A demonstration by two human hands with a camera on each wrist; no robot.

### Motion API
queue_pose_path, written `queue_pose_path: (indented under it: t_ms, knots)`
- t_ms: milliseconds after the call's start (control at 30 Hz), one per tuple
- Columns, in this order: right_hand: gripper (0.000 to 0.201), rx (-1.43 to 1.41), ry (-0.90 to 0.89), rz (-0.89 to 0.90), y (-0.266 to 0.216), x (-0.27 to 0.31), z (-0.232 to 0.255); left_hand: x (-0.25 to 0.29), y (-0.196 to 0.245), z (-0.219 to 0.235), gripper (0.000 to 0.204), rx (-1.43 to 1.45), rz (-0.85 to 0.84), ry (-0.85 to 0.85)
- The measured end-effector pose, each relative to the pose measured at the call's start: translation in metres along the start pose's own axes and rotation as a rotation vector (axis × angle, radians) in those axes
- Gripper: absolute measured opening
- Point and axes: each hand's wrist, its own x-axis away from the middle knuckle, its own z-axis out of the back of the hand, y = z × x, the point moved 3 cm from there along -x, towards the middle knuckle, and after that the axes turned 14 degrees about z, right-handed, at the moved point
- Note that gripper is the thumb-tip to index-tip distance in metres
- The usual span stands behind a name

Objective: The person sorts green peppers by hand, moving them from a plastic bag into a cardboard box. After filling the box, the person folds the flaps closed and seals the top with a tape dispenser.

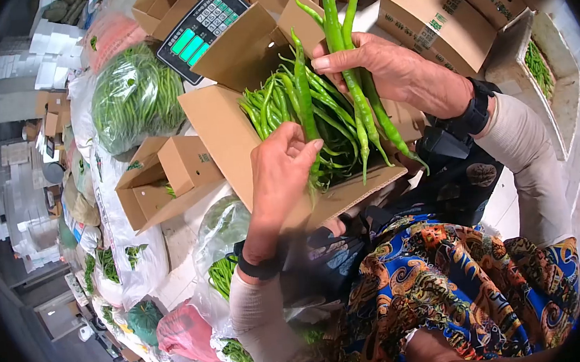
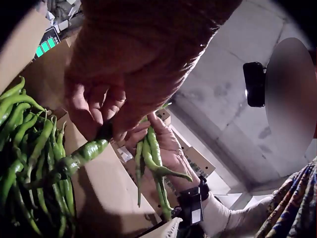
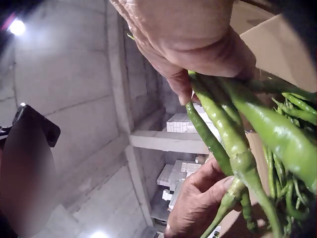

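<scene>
My left hand (image 1: 280, 164) pinches a long green chili pepper (image 1: 304, 93) between thumb and fingers. The pepper points upward over an open cardboard box (image 1: 217, 139) filled with green chili peppers (image 1: 273, 103). At the right side of the box, my right hand (image 1: 394, 65) holds several long green chili peppers (image 1: 361, 106), thumb across them, their ends sticking out above and below. The left wrist view shows the left hand's pepper (image 2: 86, 153) close over the box wall. In the right wrist view the held peppers (image 3: 225, 124) fan out from under the fingers.
A digital scale (image 1: 202, 33) with lit displays stands behind the box. To the left are a clear bag of green peppers (image 1: 136, 94) and a smaller open carton (image 1: 185, 162). Closed cartons (image 1: 438, 20) sit at the back right, near a white crate (image 1: 566, 102).
</scene>
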Motion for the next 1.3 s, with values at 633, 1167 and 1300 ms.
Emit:
queue_pose_path:
  t_ms: [633, 1167, 1300]
  knots:
    - [0.03, 0.006, 0.11, -0.066, 0.035, -0.003, 0.001, -0.042, 0.025, 0.063, 0.025, 0.84, -0.003, 0.065]
    - [0.039, -0.418, 0.041, 0.152, 0.014, 0.004, 0.015, -0.044, 0.099, -0.003, 0.019, 0.24, -0.203, 0.039]
    - [0.041, -0.203, 0.055, 0.137, 0.015, -0.001, -0.002, -0.031, 0.04, -0.032, 0.025, 0.359, 0.038, -0.125]
